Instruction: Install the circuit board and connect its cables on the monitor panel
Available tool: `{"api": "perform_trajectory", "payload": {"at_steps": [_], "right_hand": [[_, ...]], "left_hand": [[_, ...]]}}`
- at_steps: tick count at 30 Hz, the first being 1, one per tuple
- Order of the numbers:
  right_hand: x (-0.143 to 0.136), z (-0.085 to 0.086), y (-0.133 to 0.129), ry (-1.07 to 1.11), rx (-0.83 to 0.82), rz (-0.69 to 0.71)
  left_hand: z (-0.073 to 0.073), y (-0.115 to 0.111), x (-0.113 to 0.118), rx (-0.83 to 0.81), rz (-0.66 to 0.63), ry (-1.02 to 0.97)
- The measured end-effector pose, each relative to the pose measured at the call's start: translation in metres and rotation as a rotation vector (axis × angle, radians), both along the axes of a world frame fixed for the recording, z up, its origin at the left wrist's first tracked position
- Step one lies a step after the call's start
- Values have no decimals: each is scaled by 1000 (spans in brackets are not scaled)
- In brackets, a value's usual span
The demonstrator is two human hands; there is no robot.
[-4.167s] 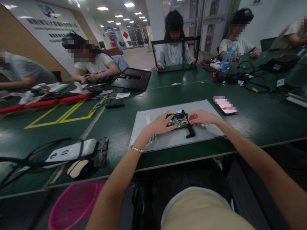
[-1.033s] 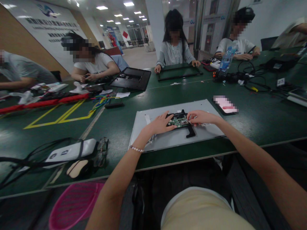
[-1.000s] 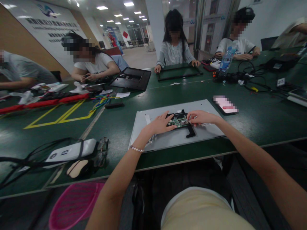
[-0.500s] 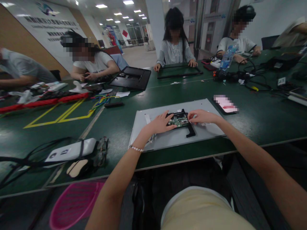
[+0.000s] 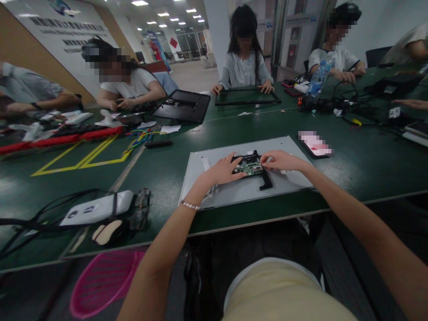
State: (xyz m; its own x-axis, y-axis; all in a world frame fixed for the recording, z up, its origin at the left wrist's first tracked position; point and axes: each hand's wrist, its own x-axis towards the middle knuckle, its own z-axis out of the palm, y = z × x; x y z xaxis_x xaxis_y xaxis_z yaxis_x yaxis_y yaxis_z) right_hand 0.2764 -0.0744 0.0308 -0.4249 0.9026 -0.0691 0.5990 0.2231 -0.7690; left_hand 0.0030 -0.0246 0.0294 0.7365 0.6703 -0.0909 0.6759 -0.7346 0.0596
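A green circuit board (image 5: 249, 167) sits in a black bracket (image 5: 265, 180) on top of a flat grey metal panel (image 5: 230, 194). My left hand (image 5: 225, 170) rests over the left end of the board, thumb and fingers spread along its lower and upper edges. At the board's right edge, my right hand (image 5: 274, 160) has its thumb and fingertips pinched together. Whatever sits between those fingertips is too small or hidden to make out. Part of the panel's left side lies behind my left wrist, which wears a beaded bracelet (image 5: 190, 205).
Right of the panel lies a phone (image 5: 316, 145). A white device with cables (image 5: 96, 209), a computer mouse (image 5: 109, 232) and glasses (image 5: 143, 207) are at the left. A pink basket (image 5: 107, 281) is below the table edge. Across the table, a person holds a black frame (image 5: 247, 103).
My hands keep nearly the same place on the board and bracket. The view has shifted slightly. At the far right, another person's hand has come into view.
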Motion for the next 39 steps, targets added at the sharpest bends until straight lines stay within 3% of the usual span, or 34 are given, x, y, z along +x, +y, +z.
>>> {"api": "perform_trajectory", "payload": {"at_steps": [39], "right_hand": [[1, 6, -4, -22, -27, 50]], "left_hand": [[-1, 1, -1, -22, 3, 5]]}}
